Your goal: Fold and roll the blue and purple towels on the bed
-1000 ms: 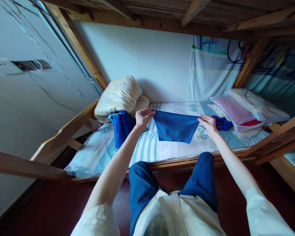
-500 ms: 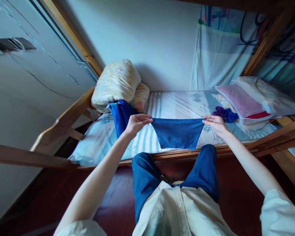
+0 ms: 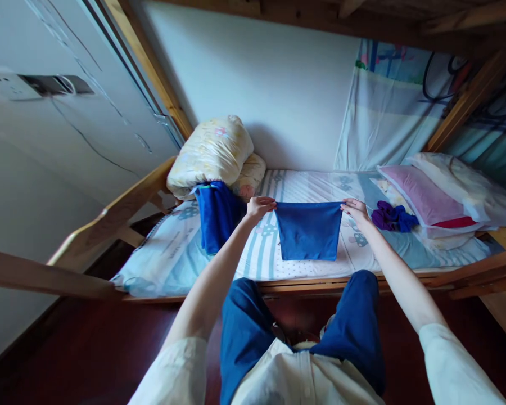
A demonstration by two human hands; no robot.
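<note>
A small blue cloth (image 3: pixel 308 232) hangs spread out over the bed, its top edge stretched straight. My left hand (image 3: pixel 260 208) pinches its top left corner, and my right hand (image 3: pixel 356 210) pinches the top right one. Both hands are closed on the fabric. To the left, a bright blue folded cloth (image 3: pixel 216 216) lies partly under a bundled quilt. Right of my right hand sits a crumpled heap of purple and blue cloth (image 3: pixel 393 216) on the sheet.
The bed (image 3: pixel 185 264) has a patterned sheet and a wooden frame. A cream quilt bundle (image 3: pixel 213 154) rests at its left end; a pink pillow (image 3: pixel 425 194) and a plastic-wrapped bundle (image 3: pixel 468 183) lie at the right. A wooden beam (image 3: pixel 295 22) crosses overhead.
My hands have come closer together while holding the blue cloth, which now hangs narrower and flatter. The view has tilted up slightly, so things sit lower in it.
</note>
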